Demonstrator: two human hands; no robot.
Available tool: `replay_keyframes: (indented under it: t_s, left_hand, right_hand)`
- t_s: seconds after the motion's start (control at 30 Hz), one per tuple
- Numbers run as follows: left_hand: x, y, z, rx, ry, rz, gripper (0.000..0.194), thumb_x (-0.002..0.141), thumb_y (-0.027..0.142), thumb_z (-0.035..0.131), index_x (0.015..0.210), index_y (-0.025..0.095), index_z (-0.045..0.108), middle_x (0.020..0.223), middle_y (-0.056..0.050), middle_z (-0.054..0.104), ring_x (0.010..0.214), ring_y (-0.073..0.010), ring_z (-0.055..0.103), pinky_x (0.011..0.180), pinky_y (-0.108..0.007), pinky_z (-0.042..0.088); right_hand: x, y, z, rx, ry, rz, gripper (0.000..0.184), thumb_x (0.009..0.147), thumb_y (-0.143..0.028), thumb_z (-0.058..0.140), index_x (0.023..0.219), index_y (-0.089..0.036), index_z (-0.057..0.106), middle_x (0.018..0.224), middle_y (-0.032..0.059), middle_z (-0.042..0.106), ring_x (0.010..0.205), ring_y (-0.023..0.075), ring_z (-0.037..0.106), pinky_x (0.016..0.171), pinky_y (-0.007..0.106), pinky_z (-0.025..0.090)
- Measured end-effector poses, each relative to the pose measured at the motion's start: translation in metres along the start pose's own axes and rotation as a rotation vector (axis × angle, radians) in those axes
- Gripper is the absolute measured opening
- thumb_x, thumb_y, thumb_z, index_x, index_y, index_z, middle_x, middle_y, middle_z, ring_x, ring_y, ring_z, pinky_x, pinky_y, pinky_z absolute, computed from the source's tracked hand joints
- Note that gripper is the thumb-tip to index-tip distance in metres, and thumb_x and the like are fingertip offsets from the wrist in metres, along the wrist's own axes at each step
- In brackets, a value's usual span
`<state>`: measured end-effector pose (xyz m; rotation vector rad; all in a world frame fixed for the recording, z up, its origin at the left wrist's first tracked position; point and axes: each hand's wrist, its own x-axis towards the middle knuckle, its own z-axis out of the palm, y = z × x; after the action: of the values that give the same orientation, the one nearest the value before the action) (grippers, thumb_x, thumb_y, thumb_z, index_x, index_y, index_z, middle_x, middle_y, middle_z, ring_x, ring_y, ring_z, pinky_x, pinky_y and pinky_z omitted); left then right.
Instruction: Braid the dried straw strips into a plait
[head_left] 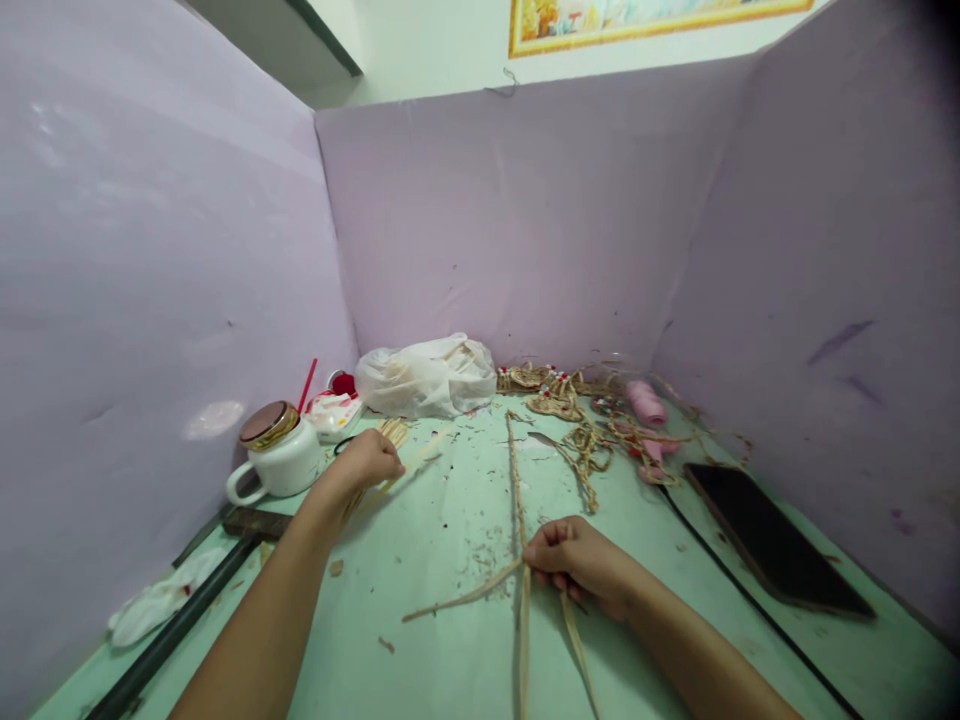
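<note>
My right hand (pixel 566 565) pinches the lower end of a thin straw braid (pixel 514 470), which runs away from me on the table. Loose flat strands (pixel 457 602) fan out below the pinch, to the left, toward me and to the lower right. Over at the left, my left hand (pixel 367 462) is closed at a bundle of straw strips (pixel 393 430). A pale straw strip (pixel 420 455), partly blurred, sticks out from its fingers to the right. Part of the bundle is hidden behind that hand.
A white mug (pixel 289 462) with a brown lid and a hammer (pixel 187 590) lie left. Behind are a white plastic bag (pixel 431 375) and beaded braided pieces (pixel 555 400). A pink thread spool (pixel 646 403), phone (pixel 776 540) and black cable (pixel 750 590) are right. Lilac panels (pixel 510 220) enclose the table.
</note>
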<state>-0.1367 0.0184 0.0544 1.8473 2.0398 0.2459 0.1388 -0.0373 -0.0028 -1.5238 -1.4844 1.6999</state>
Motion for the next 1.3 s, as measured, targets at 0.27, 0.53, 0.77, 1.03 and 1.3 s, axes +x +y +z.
replay_keyframes:
  t_s: [0.27, 0.53, 0.77, 1.03, 1.3]
  left_hand:
    - [-0.021, 0.038, 0.014, -0.04, -0.248, 0.249, 0.02, 0.055, 0.027, 0.052, 0.064, 0.015, 0.064, 0.056, -0.001, 0.059, 0.051, -0.0103, 0.05, 0.047, -0.019, 0.034]
    - [-0.038, 0.078, 0.067, 0.244, 0.014, 0.304, 0.017, 0.057, 0.022, 0.051, 0.066, 0.02, 0.065, 0.07, -0.006, 0.063, 0.065, -0.0166, 0.055, 0.054, -0.023, 0.033]
    - [-0.037, 0.076, 0.061, 0.072, -0.122, 0.362, 0.02, 0.057, 0.019, 0.046, 0.064, 0.017, 0.065, 0.065, -0.005, 0.062, 0.06, -0.0141, 0.052, 0.052, -0.021, 0.032]
    - [-0.05, 0.081, 0.063, -0.157, -0.509, 0.418, 0.018, 0.052, 0.024, 0.048, 0.059, 0.013, 0.061, 0.047, 0.002, 0.048, 0.045, -0.009, 0.04, 0.044, -0.019, 0.029]
    - [-0.05, 0.086, 0.064, -0.367, -0.583, 0.407, 0.017, 0.057, 0.029, 0.047, 0.049, 0.014, 0.049, 0.042, 0.005, 0.035, 0.041, -0.007, 0.035, 0.044, -0.019, 0.031]
  right_hand:
    - [0.001, 0.002, -0.002, 0.015, -0.005, -0.003, 0.013, 0.061, -0.022, 0.056, 0.052, -0.013, 0.053, 0.04, -0.0046, 0.047, 0.029, 0.0012, 0.03, 0.029, 0.015, 0.021]
    - [-0.002, -0.003, 0.0, 0.035, 0.014, -0.007, 0.012, 0.06, -0.019, 0.055, 0.05, -0.013, 0.051, 0.039, -0.0044, 0.048, 0.029, 0.0013, 0.03, 0.029, 0.015, 0.021]
    - [-0.003, -0.004, -0.001, 0.052, 0.019, -0.016, 0.007, 0.058, -0.014, 0.055, 0.051, -0.012, 0.053, 0.039, -0.0043, 0.05, 0.028, 0.0014, 0.031, 0.028, 0.014, 0.023]
    - [-0.003, -0.005, 0.0, 0.062, 0.031, -0.03, 0.008, 0.056, -0.008, 0.05, 0.05, -0.012, 0.055, 0.039, -0.004, 0.05, 0.028, 0.0016, 0.032, 0.028, 0.013, 0.023]
    - [-0.002, -0.004, -0.002, 0.059, 0.022, -0.031, 0.008, 0.056, -0.008, 0.05, 0.051, -0.012, 0.055, 0.038, -0.0049, 0.049, 0.027, 0.0016, 0.031, 0.028, 0.014, 0.024]
